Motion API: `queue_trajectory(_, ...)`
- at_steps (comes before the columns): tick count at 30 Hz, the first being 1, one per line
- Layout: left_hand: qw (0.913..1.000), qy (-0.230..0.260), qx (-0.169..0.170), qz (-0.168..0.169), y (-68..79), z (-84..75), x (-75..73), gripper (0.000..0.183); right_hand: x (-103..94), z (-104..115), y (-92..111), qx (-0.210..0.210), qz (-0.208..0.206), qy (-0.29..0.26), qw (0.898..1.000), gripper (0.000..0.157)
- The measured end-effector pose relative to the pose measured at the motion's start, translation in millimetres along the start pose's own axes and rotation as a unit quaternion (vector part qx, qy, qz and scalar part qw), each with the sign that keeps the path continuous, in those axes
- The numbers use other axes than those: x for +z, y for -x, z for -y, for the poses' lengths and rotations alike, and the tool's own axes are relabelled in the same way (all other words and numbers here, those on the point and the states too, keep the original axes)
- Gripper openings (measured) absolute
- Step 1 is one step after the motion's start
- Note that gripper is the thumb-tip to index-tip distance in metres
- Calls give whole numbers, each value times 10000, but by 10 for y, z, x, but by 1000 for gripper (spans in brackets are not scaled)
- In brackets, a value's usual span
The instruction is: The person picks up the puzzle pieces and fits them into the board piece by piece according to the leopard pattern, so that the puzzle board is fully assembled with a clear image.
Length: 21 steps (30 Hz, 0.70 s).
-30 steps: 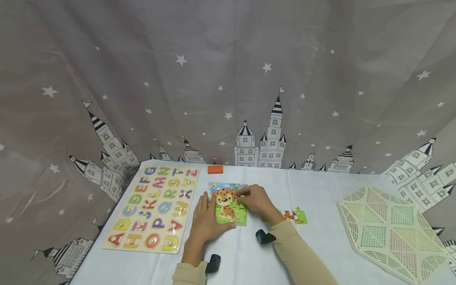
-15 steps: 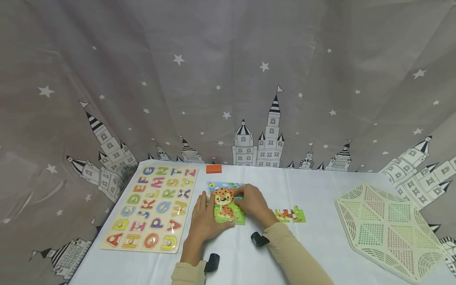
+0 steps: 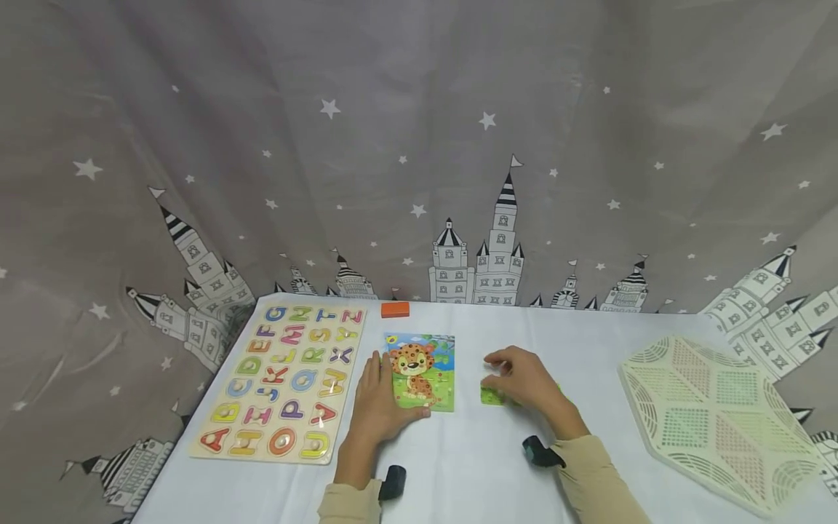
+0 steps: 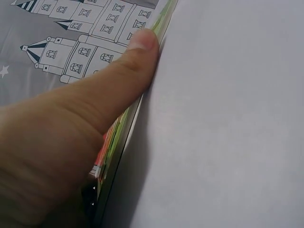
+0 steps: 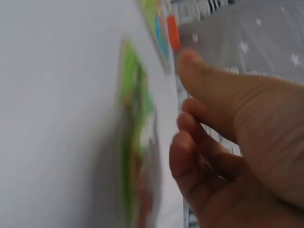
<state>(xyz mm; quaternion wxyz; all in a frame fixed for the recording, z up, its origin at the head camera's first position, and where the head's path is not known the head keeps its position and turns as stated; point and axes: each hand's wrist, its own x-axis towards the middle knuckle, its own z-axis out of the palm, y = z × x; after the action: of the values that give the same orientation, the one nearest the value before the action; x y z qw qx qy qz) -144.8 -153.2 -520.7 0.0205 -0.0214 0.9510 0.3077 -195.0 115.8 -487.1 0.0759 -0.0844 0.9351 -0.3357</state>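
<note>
A small leopard jigsaw point(image 3: 425, 367) lies flat at the middle of the white table point(image 3: 471, 466). My left hand point(image 3: 378, 407) rests on the table against its left and lower edge, fingers straight. In the left wrist view the thumb point(image 4: 123, 80) lies along the puzzle's edge point(image 4: 118, 137). My right hand point(image 3: 527, 382) is to the right of the puzzle, over some loose green jigsaw pieces point(image 3: 491, 397). In the right wrist view its fingers point(image 5: 199, 156) are loosely bent just beside the blurred pieces point(image 5: 135, 142), apart from them and holding nothing.
A wooden alphabet board point(image 3: 281, 382) with coloured letters lies at the left. An orange block point(image 3: 395, 309) sits by the table's far edge. A white mesh panel point(image 3: 713, 415) covers the right end. A grey star-and-castle curtain point(image 3: 419, 145) hangs behind.
My right hand has left the leopard puzzle's right side and moved right to the loose green pieces. The left hand has stayed at the puzzle's left edge.
</note>
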Motion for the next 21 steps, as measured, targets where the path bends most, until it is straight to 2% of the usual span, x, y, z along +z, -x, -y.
queue_trajectory(4,10000,19,-56,11,16,3,-14,135,-72,-158,158,64,126,230,9996,55)
queue_trajectory(7,10000,92,-31,-25,28,8,-16,135,-54,-177,201,-116,84,353,9993,60)
queue_trajectory(11,9997,209,-36,-85,69,41,-17,133,10,-142,196,-292,11,469,9985,59)
queue_trajectory(17,9996,189,19,-219,99,88,-13,129,49,-88,153,-99,35,554,9984,46)
queue_trajectory(21,9992,237,24,-312,103,78,-19,128,18,-39,148,-118,221,452,9987,49)
